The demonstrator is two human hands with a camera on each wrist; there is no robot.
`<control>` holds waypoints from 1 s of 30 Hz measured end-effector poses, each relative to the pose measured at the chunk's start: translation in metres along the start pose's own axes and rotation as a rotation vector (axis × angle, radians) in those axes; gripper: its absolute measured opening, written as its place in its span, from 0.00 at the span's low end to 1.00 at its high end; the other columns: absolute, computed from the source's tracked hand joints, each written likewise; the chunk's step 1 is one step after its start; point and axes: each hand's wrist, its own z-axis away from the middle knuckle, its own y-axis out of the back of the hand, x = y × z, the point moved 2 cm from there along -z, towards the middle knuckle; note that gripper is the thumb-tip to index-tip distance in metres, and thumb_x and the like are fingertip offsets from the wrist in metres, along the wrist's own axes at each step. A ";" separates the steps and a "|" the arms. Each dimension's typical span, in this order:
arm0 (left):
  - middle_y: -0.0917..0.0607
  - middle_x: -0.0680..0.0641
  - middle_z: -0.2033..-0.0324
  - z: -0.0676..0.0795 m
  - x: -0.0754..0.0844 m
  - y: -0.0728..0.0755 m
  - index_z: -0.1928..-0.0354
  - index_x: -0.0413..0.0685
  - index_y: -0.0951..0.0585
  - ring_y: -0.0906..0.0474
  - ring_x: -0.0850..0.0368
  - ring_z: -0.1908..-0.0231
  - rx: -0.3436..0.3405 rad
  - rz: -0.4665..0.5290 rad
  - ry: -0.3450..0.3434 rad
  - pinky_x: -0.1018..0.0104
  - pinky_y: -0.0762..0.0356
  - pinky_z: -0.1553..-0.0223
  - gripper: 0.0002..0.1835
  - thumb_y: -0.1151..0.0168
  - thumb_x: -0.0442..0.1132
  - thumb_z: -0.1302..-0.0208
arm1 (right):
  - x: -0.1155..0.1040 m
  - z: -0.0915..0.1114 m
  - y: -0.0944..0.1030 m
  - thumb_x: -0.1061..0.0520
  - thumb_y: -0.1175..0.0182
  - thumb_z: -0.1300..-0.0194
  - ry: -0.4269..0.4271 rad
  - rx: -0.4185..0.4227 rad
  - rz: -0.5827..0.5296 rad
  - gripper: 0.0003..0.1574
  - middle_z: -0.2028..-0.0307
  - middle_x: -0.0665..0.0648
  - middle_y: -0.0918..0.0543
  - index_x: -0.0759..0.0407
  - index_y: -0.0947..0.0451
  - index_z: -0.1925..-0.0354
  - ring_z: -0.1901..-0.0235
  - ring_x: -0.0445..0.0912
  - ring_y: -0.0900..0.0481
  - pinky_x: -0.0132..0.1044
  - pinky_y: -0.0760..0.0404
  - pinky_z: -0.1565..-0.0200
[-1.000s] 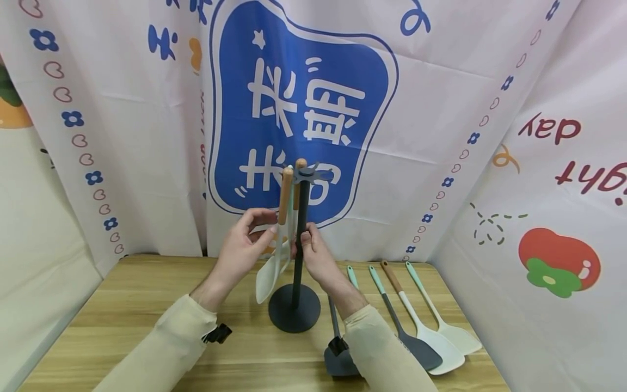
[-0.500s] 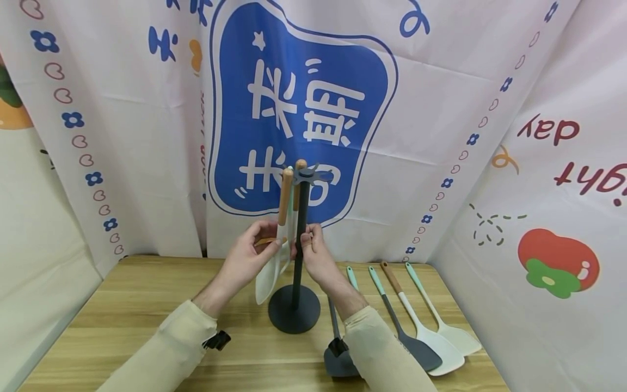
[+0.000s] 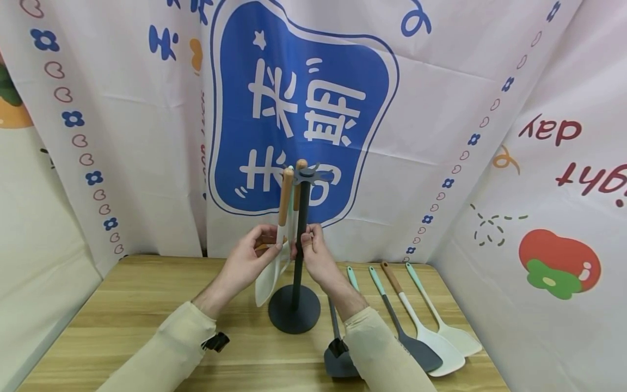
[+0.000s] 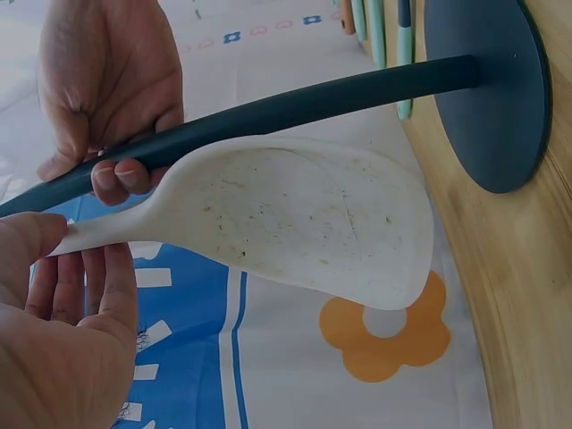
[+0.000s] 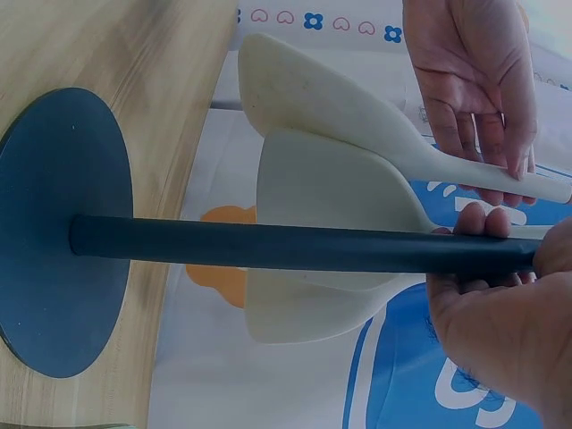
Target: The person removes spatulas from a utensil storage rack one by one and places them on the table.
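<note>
A dark utensil stand (image 3: pixel 294 313) with a round base, upright post and hooked top stands mid-table. My right hand (image 3: pixel 319 258) grips its post, fingers wrapped round it in the right wrist view. On the stand's left side hangs a white spatula (image 4: pixel 295 228) with a wooden handle (image 3: pixel 286 198). My left hand (image 3: pixel 245 261) pinches its white shaft below the wood, between thumb and fingers. Behind it hang more pale utensils, among them one with a second wooden handle (image 3: pixel 296 197); their broad white blades (image 5: pixel 331 192) overlap in the right wrist view.
Right of the stand, several spatulas lie on the wooden table (image 3: pixel 147 305): a dark one (image 3: pixel 338 362) partly under my right forearm, another dark one (image 3: pixel 421 351), a white one (image 3: pixel 448 356) and a cream one (image 3: pixel 460 338). Printed cloth (image 3: pixel 431 136) closes off the back and sides.
My left hand has slid a little lower along the white shaft, its upper fingers dropping away from the wooden handle. My right hand and the stand have stayed put.
</note>
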 end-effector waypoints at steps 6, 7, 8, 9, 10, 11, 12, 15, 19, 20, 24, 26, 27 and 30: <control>0.13 0.34 0.29 0.002 0.001 0.002 0.23 0.41 0.22 0.13 0.36 0.29 0.003 -0.006 0.006 0.31 0.17 0.20 0.24 0.33 0.40 0.11 | 0.000 -0.001 0.000 0.48 0.65 0.05 0.004 0.010 -0.004 0.15 0.60 0.61 0.20 0.56 0.39 0.40 0.58 0.48 0.18 0.38 0.16 0.45; 0.13 0.34 0.29 0.002 0.002 0.002 0.23 0.41 0.22 0.13 0.36 0.29 0.005 -0.006 0.008 0.31 0.17 0.20 0.24 0.33 0.40 0.12 | 0.000 -0.001 0.000 0.48 0.65 0.05 0.005 0.011 -0.006 0.14 0.61 0.61 0.20 0.56 0.39 0.40 0.59 0.48 0.18 0.38 0.16 0.45; 0.13 0.34 0.29 0.002 0.002 0.003 0.23 0.41 0.22 0.13 0.36 0.29 0.008 -0.008 0.008 0.31 0.16 0.20 0.24 0.33 0.40 0.12 | 0.000 -0.001 0.000 0.48 0.65 0.05 0.006 0.011 -0.009 0.14 0.61 0.60 0.20 0.56 0.39 0.41 0.59 0.48 0.19 0.38 0.16 0.45; 0.12 0.34 0.30 0.003 0.003 0.003 0.23 0.40 0.22 0.12 0.36 0.29 0.012 -0.010 0.009 0.31 0.15 0.21 0.24 0.33 0.40 0.12 | 0.000 -0.002 0.000 0.49 0.65 0.05 0.005 0.011 -0.011 0.13 0.61 0.59 0.20 0.56 0.39 0.41 0.59 0.48 0.19 0.37 0.16 0.45; 0.12 0.34 0.30 0.004 0.004 0.004 0.23 0.40 0.22 0.12 0.36 0.29 0.016 -0.010 0.010 0.32 0.15 0.21 0.24 0.33 0.40 0.12 | 0.000 -0.002 0.000 0.49 0.65 0.05 0.007 0.011 -0.010 0.14 0.61 0.59 0.20 0.56 0.40 0.41 0.59 0.48 0.19 0.37 0.16 0.46; 0.12 0.33 0.30 0.004 0.004 0.004 0.22 0.40 0.22 0.13 0.36 0.29 0.020 -0.009 0.012 0.32 0.15 0.21 0.24 0.33 0.40 0.12 | 0.000 -0.002 0.000 0.48 0.65 0.05 0.007 0.011 -0.008 0.14 0.61 0.59 0.20 0.56 0.40 0.41 0.59 0.48 0.19 0.37 0.16 0.46; 0.13 0.34 0.30 0.005 0.005 0.005 0.22 0.40 0.22 0.13 0.36 0.29 0.024 -0.008 0.015 0.32 0.15 0.21 0.24 0.33 0.40 0.12 | 0.000 -0.001 0.000 0.48 0.66 0.05 0.005 0.010 -0.007 0.14 0.61 0.59 0.21 0.56 0.40 0.41 0.59 0.48 0.19 0.37 0.16 0.45; 0.13 0.34 0.29 0.007 0.008 0.007 0.22 0.40 0.23 0.13 0.36 0.29 0.034 -0.001 0.027 0.32 0.15 0.21 0.25 0.33 0.40 0.12 | 0.001 -0.001 0.001 0.48 0.65 0.05 0.000 0.004 -0.006 0.14 0.60 0.59 0.21 0.56 0.40 0.40 0.58 0.48 0.19 0.37 0.16 0.45; 0.14 0.34 0.28 0.009 0.011 0.012 0.21 0.41 0.23 0.13 0.37 0.29 0.047 0.005 0.027 0.33 0.14 0.21 0.26 0.32 0.41 0.12 | 0.000 -0.001 0.000 0.48 0.64 0.04 0.000 0.004 -0.001 0.14 0.60 0.60 0.20 0.56 0.40 0.40 0.58 0.48 0.19 0.37 0.16 0.44; 0.14 0.35 0.28 0.010 0.011 0.014 0.21 0.41 0.23 0.13 0.38 0.30 0.050 0.004 0.023 0.34 0.14 0.22 0.26 0.32 0.41 0.12 | 0.000 -0.001 0.000 0.48 0.64 0.04 0.002 0.006 0.001 0.14 0.60 0.61 0.20 0.56 0.40 0.40 0.58 0.49 0.18 0.38 0.16 0.44; 0.13 0.37 0.31 0.013 0.010 0.018 0.23 0.42 0.22 0.12 0.40 0.33 0.057 -0.011 0.026 0.38 0.10 0.25 0.25 0.31 0.42 0.13 | -0.001 -0.002 -0.001 0.47 0.64 0.05 0.010 0.014 0.011 0.15 0.61 0.62 0.18 0.57 0.39 0.42 0.59 0.48 0.18 0.38 0.16 0.45; 0.12 0.37 0.32 0.015 0.010 0.020 0.23 0.42 0.21 0.11 0.41 0.34 0.058 -0.026 0.030 0.42 0.08 0.27 0.25 0.30 0.42 0.13 | -0.001 -0.002 -0.001 0.47 0.64 0.05 0.013 0.017 0.014 0.15 0.61 0.63 0.18 0.57 0.39 0.42 0.60 0.47 0.18 0.38 0.16 0.45; 0.12 0.37 0.32 0.016 0.010 0.021 0.24 0.43 0.21 0.11 0.42 0.34 0.060 -0.035 0.034 0.44 0.07 0.28 0.24 0.30 0.42 0.13 | -0.001 -0.002 -0.001 0.46 0.63 0.05 0.015 0.016 0.014 0.15 0.61 0.63 0.18 0.57 0.39 0.42 0.60 0.47 0.18 0.38 0.16 0.45; 0.11 0.36 0.33 0.018 0.009 0.024 0.25 0.41 0.21 0.11 0.42 0.34 0.059 -0.048 0.036 0.50 0.06 0.30 0.24 0.30 0.42 0.13 | 0.001 -0.002 -0.001 0.46 0.64 0.05 0.017 0.016 0.011 0.15 0.62 0.62 0.18 0.57 0.40 0.42 0.60 0.47 0.18 0.38 0.16 0.45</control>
